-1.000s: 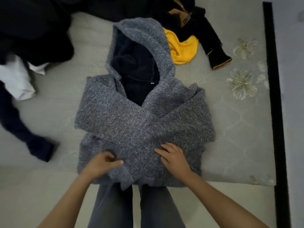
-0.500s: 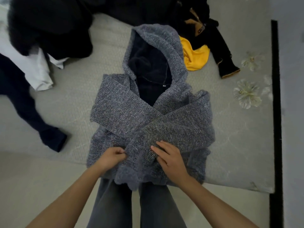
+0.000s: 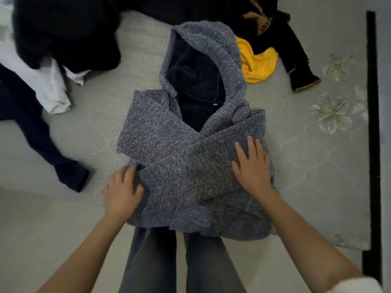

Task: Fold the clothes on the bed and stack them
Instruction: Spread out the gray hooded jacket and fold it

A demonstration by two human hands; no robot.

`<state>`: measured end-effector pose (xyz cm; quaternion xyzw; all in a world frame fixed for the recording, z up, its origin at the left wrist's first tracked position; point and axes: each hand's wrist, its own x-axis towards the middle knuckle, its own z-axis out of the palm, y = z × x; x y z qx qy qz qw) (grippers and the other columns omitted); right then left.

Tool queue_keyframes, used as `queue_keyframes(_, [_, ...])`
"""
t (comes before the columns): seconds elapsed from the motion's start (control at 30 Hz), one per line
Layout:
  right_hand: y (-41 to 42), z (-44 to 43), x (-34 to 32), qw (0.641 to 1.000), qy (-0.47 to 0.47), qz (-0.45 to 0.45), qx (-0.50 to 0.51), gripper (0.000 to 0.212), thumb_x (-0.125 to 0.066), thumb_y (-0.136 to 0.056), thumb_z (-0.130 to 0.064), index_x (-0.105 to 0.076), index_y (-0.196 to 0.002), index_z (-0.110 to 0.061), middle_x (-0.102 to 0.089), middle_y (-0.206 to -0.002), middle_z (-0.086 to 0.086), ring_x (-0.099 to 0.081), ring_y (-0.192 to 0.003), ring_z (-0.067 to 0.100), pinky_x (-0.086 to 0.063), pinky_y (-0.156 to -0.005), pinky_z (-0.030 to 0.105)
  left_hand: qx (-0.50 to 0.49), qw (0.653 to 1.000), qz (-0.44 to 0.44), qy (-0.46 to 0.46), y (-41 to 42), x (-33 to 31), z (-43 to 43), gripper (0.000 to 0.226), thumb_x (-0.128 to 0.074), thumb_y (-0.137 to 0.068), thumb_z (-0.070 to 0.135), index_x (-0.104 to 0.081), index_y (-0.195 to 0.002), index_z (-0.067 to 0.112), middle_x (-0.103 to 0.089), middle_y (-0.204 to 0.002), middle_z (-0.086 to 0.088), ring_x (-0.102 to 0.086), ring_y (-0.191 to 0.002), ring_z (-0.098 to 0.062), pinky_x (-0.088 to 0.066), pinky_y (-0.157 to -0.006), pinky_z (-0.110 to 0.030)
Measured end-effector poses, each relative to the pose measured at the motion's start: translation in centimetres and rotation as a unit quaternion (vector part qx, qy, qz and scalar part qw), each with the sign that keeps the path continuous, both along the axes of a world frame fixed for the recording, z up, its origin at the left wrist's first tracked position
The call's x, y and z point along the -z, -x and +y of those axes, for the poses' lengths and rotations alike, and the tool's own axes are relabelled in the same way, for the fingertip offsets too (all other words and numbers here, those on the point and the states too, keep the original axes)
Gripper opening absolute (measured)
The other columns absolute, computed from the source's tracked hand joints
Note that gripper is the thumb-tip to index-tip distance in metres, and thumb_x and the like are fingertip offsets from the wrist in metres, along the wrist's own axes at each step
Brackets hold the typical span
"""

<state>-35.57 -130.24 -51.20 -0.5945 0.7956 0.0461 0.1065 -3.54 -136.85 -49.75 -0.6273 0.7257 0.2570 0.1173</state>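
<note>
A grey knit hoodie with a dark lining lies on the bed, hood pointing away from me, both sleeves crossed over its chest. My left hand rests at the hoodie's left lower edge, fingers curled against the fabric beside the sleeve cuff. My right hand lies flat, fingers spread, on the crossed sleeve at the hoodie's right side. The hem hangs over the bed's near edge.
A black fluffy garment and white cloth lie at the back left, with a navy sleeve below them. A yellow cloth and a black, gold-trimmed garment lie back right. My grey trousers stand below the bed edge.
My hands have moved apart from the hoodie's lower middle: the right slid up and right onto the sleeve, the left shifted to the left edge. The view has drifted slightly.
</note>
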Motion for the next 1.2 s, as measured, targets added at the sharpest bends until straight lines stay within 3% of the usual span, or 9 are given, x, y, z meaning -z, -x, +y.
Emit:
queue_keyframes(0.1, [3.8, -0.2, 1.2, 0.980, -0.198, 0.005, -0.007, 0.056, -0.027, -0.097, -0.048, -0.016, -0.148, -0.026, -0.006, -0.158, 0.009, -0.004, -0.145, 0.031, -0.017, -0.112, 0.053, 0.130, 0.991, -0.044, 0.008, 2.6, 0.2, -0.1, 0.065, -0.032, -0.078, 0.041, -0.051, -0.131, 0.009, -0.045, -0.137, -0.026, -0.043, -0.125, -0.046, -0.038, -0.096, -0.059])
queue_keyframes(0.23, [7.3, -0.5, 1.2, 0.949, -0.305, -0.034, 0.074, 0.058, -0.024, -0.092, -0.061, -0.010, -0.145, -0.042, -0.005, -0.158, -0.001, -0.009, -0.143, 0.030, -0.019, -0.110, 0.054, 0.134, 0.976, -0.160, -0.058, 4.8, 0.8, -0.9, 0.061, -0.031, -0.094, 0.046, -0.009, -0.149, 0.030, -0.015, -0.154, -0.012, -0.014, -0.142, -0.032, -0.016, -0.112, -0.049])
queue_keyframes(0.4, [6.3, -4.2, -0.7, 0.976, -0.195, -0.027, 0.093, 0.041, -0.033, -0.096, -0.045, -0.059, -0.114, -0.019, -0.056, -0.121, 0.013, -0.046, -0.118, 0.031, -0.030, -0.100, 0.045, 0.096, 0.984, -0.152, 0.007, 6.4, -1.6, -4.5, 0.039, -0.035, -0.094, 0.041, -0.056, -0.121, 0.023, -0.056, -0.121, -0.010, -0.045, -0.117, -0.030, -0.035, -0.095, -0.039])
queue_keyframes(0.5, [5.6, -7.5, -2.1, 0.986, -0.068, -0.011, 0.151, 0.035, -0.035, -0.095, -0.030, -0.053, -0.070, -0.013, -0.063, -0.084, 0.012, -0.059, -0.087, 0.030, -0.032, -0.086, 0.037, 0.068, 0.991, -0.074, 0.083, 6.6, -3.4, -8.8, 0.035, -0.037, -0.093, 0.036, -0.064, -0.095, 0.014, -0.066, -0.101, -0.011, -0.056, -0.099, -0.030, -0.042, -0.079, -0.034])
queue_keyframes(0.73, [3.6, -17.6, -4.3, 0.983, -0.013, 0.000, 0.182, 0.031, -0.043, -0.092, -0.031, -0.061, -0.093, -0.006, -0.064, -0.094, 0.018, -0.057, -0.094, 0.035, -0.038, -0.085, 0.039, -0.092, 0.992, 0.083, 0.016, 8.9, -1.5, -20.8, 0.035, -0.047, -0.091, 0.030, -0.060, -0.115, 0.010, -0.057, -0.119, -0.016, -0.047, -0.113, -0.033, -0.042, -0.088, -0.039])
queue_keyframes(0.97, [5.3, -25.1, -2.3, 0.975, -0.054, -0.076, 0.204, 0.055, -0.056, -0.089, -0.036, -0.037, -0.130, -0.004, -0.044, -0.130, 0.023, -0.042, -0.119, 0.042, -0.039, -0.091, 0.047, -0.239, 0.927, 0.267, -0.112, 13.2, 1.9, -28.6, 0.059, -0.060, -0.087, 0.024, -0.038, -0.138, 0.003, -0.048, -0.136, -0.017, -0.049, -0.121, -0.031, -0.040, -0.103, -0.036])
queue_keyframes(1.03, [5.7, -26.8, -1.7, 0.980, -0.051, -0.058, 0.182, 0.061, -0.057, -0.089, -0.035, -0.029, -0.137, -0.008, -0.040, -0.136, 0.021, -0.039, -0.123, 0.041, -0.040, -0.091, 0.048, -0.324, 0.880, 0.308, -0.159, 14.4, 3.3, -29.5, 0.060, -0.064, -0.085, 0.022, -0.039, -0.135, 0.000, -0.052, -0.125, -0.016, -0.056, -0.108, -0.028, -0.048, -0.092, -0.037])
queue_keyframes(1.1, [6.3, -27.6, -0.9, 0.982, -0.080, -0.047, 0.162, 0.064, -0.057, -0.089, -0.033, -0.025, -0.140, -0.011, -0.039, -0.137, 0.019, -0.040, -0.123, 0.040, -0.041, -0.088, 0.048, -0.391, 0.830, 0.341, -0.207, 15.5, 3.8, -29.7, 0.023, -0.064, -0.085, 0.018, -0.053, -0.100, 0.003, -0.055, -0.095, -0.011, -0.055, -0.073, -0.018, -0.047, -0.061, -0.028])
queue_keyframes(1.2, [8.2, -27.5, -0.3, 0.983, -0.078, -0.062, 0.154, 0.041, -0.054, -0.090, -0.021, -0.043, -0.126, -0.005, -0.054, -0.121, 0.023, -0.052, -0.109, 0.040, -0.044, -0.080, 0.043, -0.409, 0.817, 0.344, -0.216, 17.2, 3.4, -29.5, 0.022, -0.061, -0.085, 0.010, -0.049, -0.066, 0.013, -0.051, -0.061, -0.007, -0.044, -0.042, -0.010, -0.030, -0.040, -0.017])
